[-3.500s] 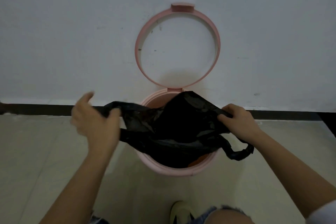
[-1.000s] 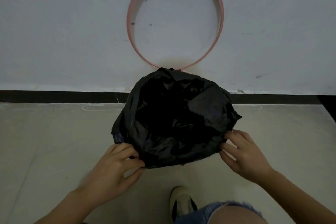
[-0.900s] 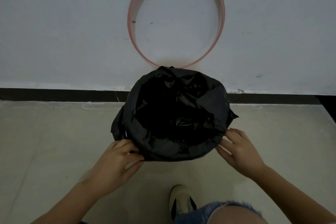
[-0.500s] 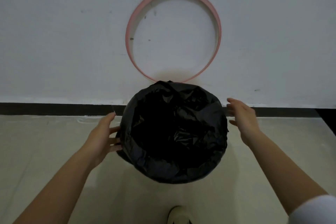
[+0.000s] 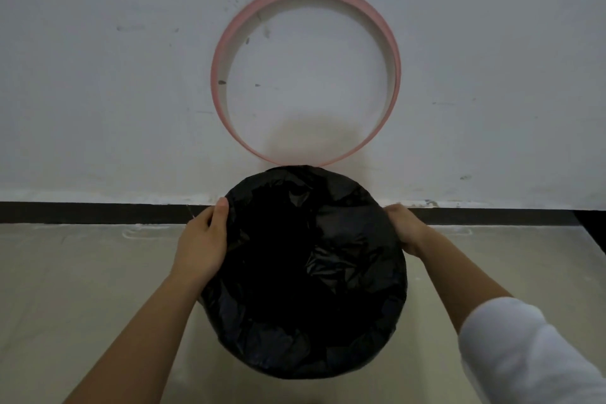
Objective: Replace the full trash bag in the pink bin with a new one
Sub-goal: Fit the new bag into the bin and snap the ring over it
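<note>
A black trash bag lines the pink bin and is folded over its rim, so the bin's body is hidden under the plastic. The bin's pink ring lid stands flipped up against the white wall behind it. My left hand lies flat on the bag at the rim's left side, thumb up along the edge. My right hand presses the bag at the rim's upper right side, fingers curled over the edge. What is inside the bag is too dark to tell.
The bin stands on a beige floor close to a white wall with a black baseboard. A white sleeve covers my right upper arm.
The bag was spread and pulled over the bin's rim. My hands moved from the rim's near side up to its left and right sides and now rest on the bag.
</note>
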A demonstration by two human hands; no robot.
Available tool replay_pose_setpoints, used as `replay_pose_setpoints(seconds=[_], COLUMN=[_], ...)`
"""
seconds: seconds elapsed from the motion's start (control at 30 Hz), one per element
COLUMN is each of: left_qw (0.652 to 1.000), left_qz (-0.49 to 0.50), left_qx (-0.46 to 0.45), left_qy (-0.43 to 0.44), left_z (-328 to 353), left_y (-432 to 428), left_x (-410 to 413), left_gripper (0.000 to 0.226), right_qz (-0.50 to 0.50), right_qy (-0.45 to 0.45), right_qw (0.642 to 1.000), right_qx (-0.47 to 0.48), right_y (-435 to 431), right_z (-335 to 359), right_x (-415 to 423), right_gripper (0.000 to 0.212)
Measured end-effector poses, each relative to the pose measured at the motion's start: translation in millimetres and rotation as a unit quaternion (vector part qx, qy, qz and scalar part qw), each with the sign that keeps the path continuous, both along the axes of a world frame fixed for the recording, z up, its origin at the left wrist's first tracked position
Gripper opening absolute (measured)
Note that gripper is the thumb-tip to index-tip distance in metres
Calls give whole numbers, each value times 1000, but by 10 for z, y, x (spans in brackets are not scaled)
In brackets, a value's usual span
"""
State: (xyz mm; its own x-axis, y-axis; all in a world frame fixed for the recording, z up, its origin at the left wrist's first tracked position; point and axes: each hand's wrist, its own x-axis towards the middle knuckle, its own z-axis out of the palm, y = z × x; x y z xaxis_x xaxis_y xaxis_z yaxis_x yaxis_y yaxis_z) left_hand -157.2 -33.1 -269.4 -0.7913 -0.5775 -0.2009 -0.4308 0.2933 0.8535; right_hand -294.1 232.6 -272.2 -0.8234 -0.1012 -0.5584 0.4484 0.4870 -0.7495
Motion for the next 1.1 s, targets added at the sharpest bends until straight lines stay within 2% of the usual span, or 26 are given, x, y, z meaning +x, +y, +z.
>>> replay_pose_setpoints(seconds=[0.1, 0.17, 0.2, 0.27, 0.3, 0.37, 0.4, 0.47, 0.53, 0.57, 0.63, 0.73, 0.77, 0.8, 0.87, 0.93, 0.97, 1.03, 1.1], left_qw=[1000, 1000, 1000, 1000, 1000, 999, 999, 999, 999, 999, 999, 999, 999, 999, 1000, 1000, 1000, 1000, 1000], left_qz=[9, 16, 17, 19, 19, 20, 19, 21, 22, 22, 25, 28, 28, 28, 24, 21, 22, 27, 30], left_qx=[-10, -13, -15, -21, -23, -25, -26, -24, -25, -25, -22, -21, -24, -24, -18, -12, -11, -9, -8], left_qy=[4, 2, 2, 4, 6, 9, 9, 7, 7, 8, 5, -5, -4, -1, 1, -2, -1, 1, -1], left_z=[-24, -33, -38, -48, -56, -69, -68, -76, -81, -87, -95, -113, -122, -133, -155, -157, -152, -137, -128], left_y=[-1, -6, -4, 7, 10, 16, 20, 21, 28, 32, 29, 16, 12, 6, 15, 41, 48, 60, 69], left_x=[-7, -14, -16, -18, -21, -28, -27, -27, -23, -19, -22, -29, -31, -33, -27, -15, -13, -14, -7], left_gripper=[50, 50, 51, 53, 54, 54, 54, 52, 50, 49, 49, 49, 48, 46, 41, 39, 39, 38, 37], right_qz=[15, 7, -30, -119, -108, 45, 134, 257, 287, 281, 270, 268, 276, 295, 367, 416, 421, 426, 441], right_qy=[7, 26, 52, 114, 155, 205, 214, 227, 263, 281, 293, 275, 300, 343, 395, 396, 395, 389, 367], right_qw=[999, 999, 998, 986, 981, 977, 962, 887, 807, 786, 776, 827, 824, 799, 715, 640, 622, 618, 651], right_qx=[38, 46, 36, -26, -43, 25, 106, 310, 444, 473, 489, 410, 393, 397, 445, 510, 529, 535, 497], right_y=[-27, -44, -37, -12, -3, -59, -106, -222, -298, -319, -333, -350, -367, -380, -378, -348, -339, -339, -345], right_z=[-124, -79, -18, 172, 275, 429, 429, 297, 110, 58, 30, 123, 174, 196, 173, 61, 23, 8, 54], right_x=[-50, -124, -172, -210, -183, -30, 59, 211, 267, 267, 241, 255, 278, 295, 311, 290, 271, 241, 237], right_gripper=[56, 40, 31, 15, 13, 55, 80, 114, 119, 119, 116, 111, 107, 102, 97, 98, 98, 99, 97])
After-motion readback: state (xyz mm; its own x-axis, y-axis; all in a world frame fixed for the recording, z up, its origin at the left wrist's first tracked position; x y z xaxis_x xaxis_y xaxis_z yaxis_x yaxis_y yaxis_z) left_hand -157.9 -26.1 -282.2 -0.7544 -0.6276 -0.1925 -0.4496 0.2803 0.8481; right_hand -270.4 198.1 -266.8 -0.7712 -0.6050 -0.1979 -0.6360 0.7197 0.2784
